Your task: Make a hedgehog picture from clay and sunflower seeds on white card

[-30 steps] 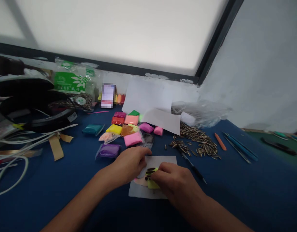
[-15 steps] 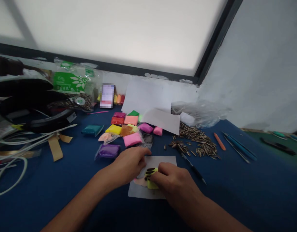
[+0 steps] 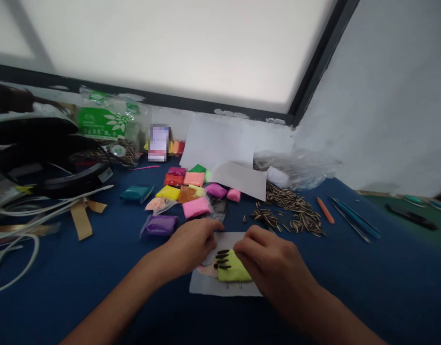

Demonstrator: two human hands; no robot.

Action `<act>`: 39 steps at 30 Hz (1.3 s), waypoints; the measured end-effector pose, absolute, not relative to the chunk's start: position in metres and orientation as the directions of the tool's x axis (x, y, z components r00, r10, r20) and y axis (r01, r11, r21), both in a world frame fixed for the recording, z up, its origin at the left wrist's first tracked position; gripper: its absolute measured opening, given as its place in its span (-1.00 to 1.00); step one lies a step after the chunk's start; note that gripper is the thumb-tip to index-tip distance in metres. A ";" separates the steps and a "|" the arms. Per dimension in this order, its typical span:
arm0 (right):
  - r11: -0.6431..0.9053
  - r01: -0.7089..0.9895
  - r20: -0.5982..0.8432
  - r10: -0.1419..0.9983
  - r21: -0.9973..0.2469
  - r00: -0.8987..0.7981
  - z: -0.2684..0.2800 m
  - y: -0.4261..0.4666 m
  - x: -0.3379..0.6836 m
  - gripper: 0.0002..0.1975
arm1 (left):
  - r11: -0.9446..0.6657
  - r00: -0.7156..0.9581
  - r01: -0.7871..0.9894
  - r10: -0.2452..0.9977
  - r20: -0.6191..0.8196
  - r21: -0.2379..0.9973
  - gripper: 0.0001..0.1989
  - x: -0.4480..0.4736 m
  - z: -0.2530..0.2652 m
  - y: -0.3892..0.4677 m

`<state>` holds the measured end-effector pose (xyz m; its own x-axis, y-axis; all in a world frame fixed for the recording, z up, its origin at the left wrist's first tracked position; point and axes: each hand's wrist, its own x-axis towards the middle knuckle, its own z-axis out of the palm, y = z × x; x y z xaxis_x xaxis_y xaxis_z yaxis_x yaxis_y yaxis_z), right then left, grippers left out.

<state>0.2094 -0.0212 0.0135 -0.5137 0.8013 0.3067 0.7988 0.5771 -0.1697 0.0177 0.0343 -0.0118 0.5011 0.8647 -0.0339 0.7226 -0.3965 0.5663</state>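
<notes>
Up left of the white sheet [image 3: 206, 287] lies a purple packet [image 3: 160, 225]. The left hand [image 3: 193, 244] leans over the sheet's left edge, fingers bent; I can't tell whether they grip anything. Dark seeds [image 3: 223, 261] line yellow clay [image 3: 240, 269] on the sheet. Rightward, the right hand [image 3: 268, 254] has its fingertips pinched, contents unseen. A seed pile [image 3: 306, 215] lies beyond.

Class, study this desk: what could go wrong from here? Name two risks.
1. The right hand is close to the dark seed-like pieces on the yellow-green clay; a brush could dislodge them.
2. The loose sunflower seeds lie in an open heap beyond that hand, so a careless reach might scatter them.
</notes>
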 end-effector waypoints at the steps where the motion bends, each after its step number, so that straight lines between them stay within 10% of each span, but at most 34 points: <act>1: 0.554 0.814 0.316 0.815 -0.177 -0.486 0.015 -0.018 0.212 -0.82 | -0.390 0.498 0.725 0.866 -0.041 0.568 -0.60 0.018 -0.011 0.034; 18: 0.502 0.855 0.180 0.836 0.131 -0.518 -0.007 0.041 0.236 -0.80 | -0.398 0.506 0.751 0.859 -0.074 0.527 -0.67 0.018 -0.009 0.033; 39: 0.431 0.900 0.215 0.874 0.067 -0.435 -0.002 0.044 0.250 -0.86 | -0.386 0.511 0.750 0.854 -0.099 0.537 -0.67 0.018 -0.004 0.032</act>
